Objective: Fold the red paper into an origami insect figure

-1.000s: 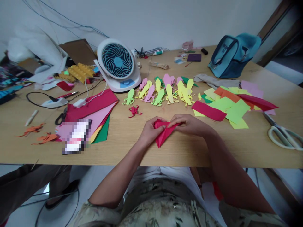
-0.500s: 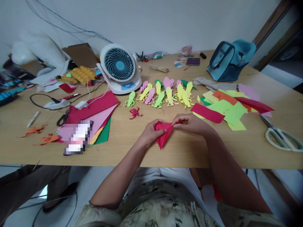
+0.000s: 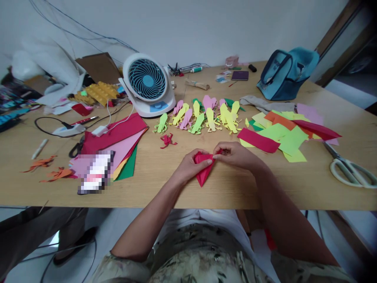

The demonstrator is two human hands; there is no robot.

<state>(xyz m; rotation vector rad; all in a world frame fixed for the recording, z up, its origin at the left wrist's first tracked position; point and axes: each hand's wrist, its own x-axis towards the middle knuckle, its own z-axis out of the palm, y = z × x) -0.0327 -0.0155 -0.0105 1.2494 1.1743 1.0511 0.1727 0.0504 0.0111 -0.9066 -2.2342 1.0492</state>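
Left of centre, a small red paper figure (image 3: 168, 140) is lying beyond my left hand (image 3: 187, 167), which is curling around a folded red paper (image 3: 202, 175), thumb pressing on top, its point facing the table's (image 3: 147, 181) near edge. My right hand (image 3: 234, 154) is pinching the far right corner, fingertips together. Remotely, I am judging that uneven tugging could be tearing the crease, a slipping thumb skewing it.

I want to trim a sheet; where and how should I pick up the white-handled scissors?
Probably take the scissors by their white handle loops, with the right hand coming from the near side once it lets go of the folded red paper. The wide loops lie nearer, and the blades point away toward the loose paper sheets.
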